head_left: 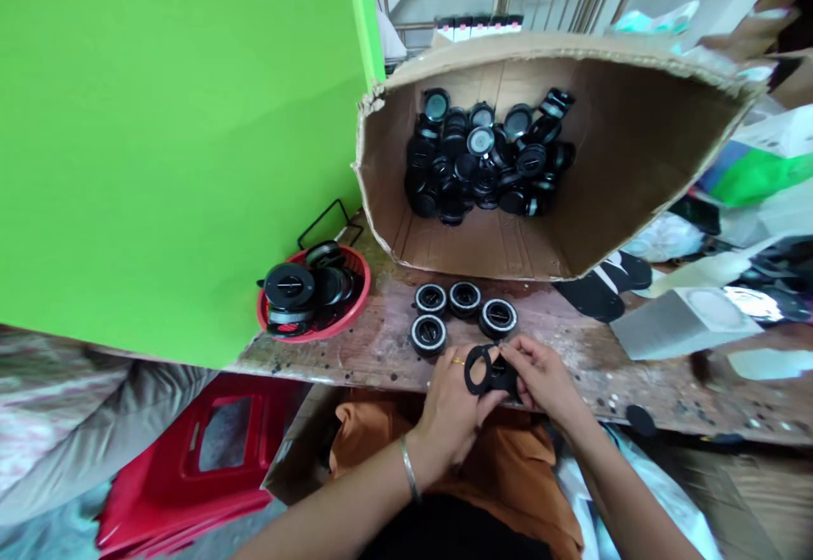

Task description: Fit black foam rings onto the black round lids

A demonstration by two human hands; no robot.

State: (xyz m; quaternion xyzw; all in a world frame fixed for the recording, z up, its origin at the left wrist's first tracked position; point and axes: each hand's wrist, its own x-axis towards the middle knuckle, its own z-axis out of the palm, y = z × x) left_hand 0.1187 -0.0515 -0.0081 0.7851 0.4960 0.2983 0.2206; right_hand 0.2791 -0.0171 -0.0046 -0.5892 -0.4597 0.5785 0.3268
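My left hand (452, 407) and my right hand (539, 376) meet at the near edge of a worn wooden bench (381, 348). Together they hold a black hinged round case (486, 371); its open ring-shaped lid sticks up by my left thumb. The fingers of both hands are closed on it. Just beyond my hands, several round black cases with pale rims (463, 310) sit grouped on the bench.
A big cardboard box (622, 162) lying on its side holds a heap of black cases. A red basket (330, 323) at the left holds more. A green panel (178, 145) fills the left. Bags and packaging clutter the right. A red stool (209, 450) stands below.
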